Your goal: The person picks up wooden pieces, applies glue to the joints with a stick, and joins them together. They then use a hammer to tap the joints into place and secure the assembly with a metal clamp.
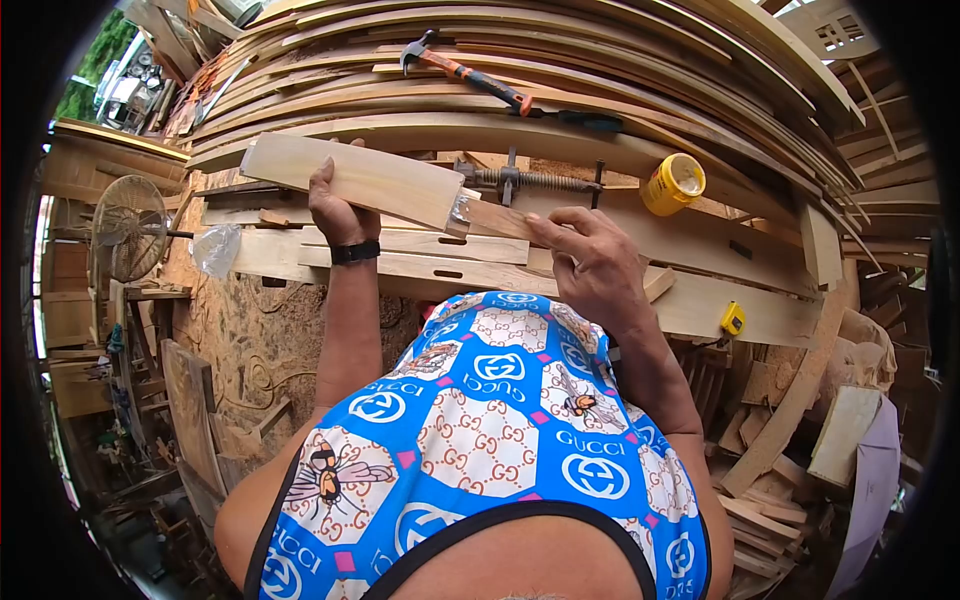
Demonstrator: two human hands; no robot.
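My left hand [342, 208], with a black band at the wrist, is wrapped round a pale wooden board [350, 178] and holds it above the bench. The board's right end narrows to a tenon [460, 212] with a whitish, wet-looking smear on it. Between the fingers of my right hand [598, 262] is a flat wooden stick [497, 219]; its left tip touches or overlaps the tenon. To the right of that hand stands an open yellow tub [673, 185] with pale paste inside. Behind the stick lies a metal screw clamp [510, 180].
Long planks [420, 128] are stacked at the back, with a claw hammer [465, 75] on top. Slotted wooden rails [430, 270] lie across the bench. A yellow tape measure [733, 319] is at the right, a fan [130, 228] at the left, and wood offcuts [765, 525] lower right.
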